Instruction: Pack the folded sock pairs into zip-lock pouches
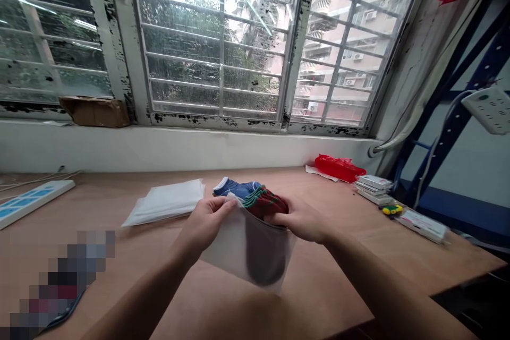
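Note:
Both my hands are over a wooden table top (338,260), holding a frosted plastic bag (223,249) by its open top. My left hand (205,223) pinches the bag's left edge. My right hand (300,218) grips the right side of its mouth, against a red and green sock (266,203) that sticks out of the opening. A dark sock (265,252) shows through the film inside the bag. Just beyond my fingers lies a blue sock (235,188). To the left, a flat stack of white plastic bags (165,202) lies on the table.
A white and blue power strip (34,203) lies at the left, beside a pixelated patch. Farther right are a red plastic bag (338,168), a stack of small boxes (372,188) and a white packet (422,226). A barred window and blue metal rack (458,127) border the table.

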The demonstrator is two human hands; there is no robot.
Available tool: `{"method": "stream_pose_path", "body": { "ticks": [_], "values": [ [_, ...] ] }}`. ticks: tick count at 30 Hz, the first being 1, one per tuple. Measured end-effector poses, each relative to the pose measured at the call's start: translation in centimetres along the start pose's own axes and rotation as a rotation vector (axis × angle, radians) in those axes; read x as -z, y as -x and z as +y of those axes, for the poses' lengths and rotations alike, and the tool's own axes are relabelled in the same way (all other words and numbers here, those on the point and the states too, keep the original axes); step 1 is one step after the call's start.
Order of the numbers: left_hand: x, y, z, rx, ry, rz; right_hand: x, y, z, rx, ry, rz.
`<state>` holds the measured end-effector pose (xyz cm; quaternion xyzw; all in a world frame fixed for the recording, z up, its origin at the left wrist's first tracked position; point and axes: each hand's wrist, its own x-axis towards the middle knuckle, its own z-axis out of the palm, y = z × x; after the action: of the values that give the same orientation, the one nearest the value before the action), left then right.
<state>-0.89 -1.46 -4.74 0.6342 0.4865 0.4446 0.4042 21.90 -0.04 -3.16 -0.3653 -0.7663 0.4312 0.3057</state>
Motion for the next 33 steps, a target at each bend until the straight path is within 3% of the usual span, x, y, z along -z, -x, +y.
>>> {"method": "stream_pose_path", "body": {
  "ticks": [5, 13, 19, 23, 27, 29, 33],
  "values": [
    [0.8, -1.3, 1.4, -0.15, -0.048, 0.033, 0.0, -1.4, -0.7, 0.131, -0.164, 0.081],
    [1.7, -1.4, 5.0, -0.403, -0.275, 0.115, 0.3, -3.6, -0.9, 0.229, -0.33, -0.036],
    [1.8, -1.6, 8.0, -0.469, -0.474, 0.074, 0.3, -4.2, -3.4, 0.245, -0.138, 0.012],
    [2.0, -1.8, 9.3, -0.513, -0.494, 0.144, 0.8, -5.0, -5.2, 0.251, 0.104, 0.106],
    [1.5, -2.0, 8.5, -0.465, -0.478, 0.187, 0.3, -5.6, -5.5, 0.288, 0.3, 0.002],
    [1.0, -2.3, 7.8, -0.449, -0.465, 0.18, -0.4, -6.0, -5.1, 0.385, 0.371, -0.055],
    [0.4, -3.0, 6.9, -0.455, -0.514, 0.181, -1.8, -7.3, -3.9, 0.508, 0.351, -0.068]
  ]
}}
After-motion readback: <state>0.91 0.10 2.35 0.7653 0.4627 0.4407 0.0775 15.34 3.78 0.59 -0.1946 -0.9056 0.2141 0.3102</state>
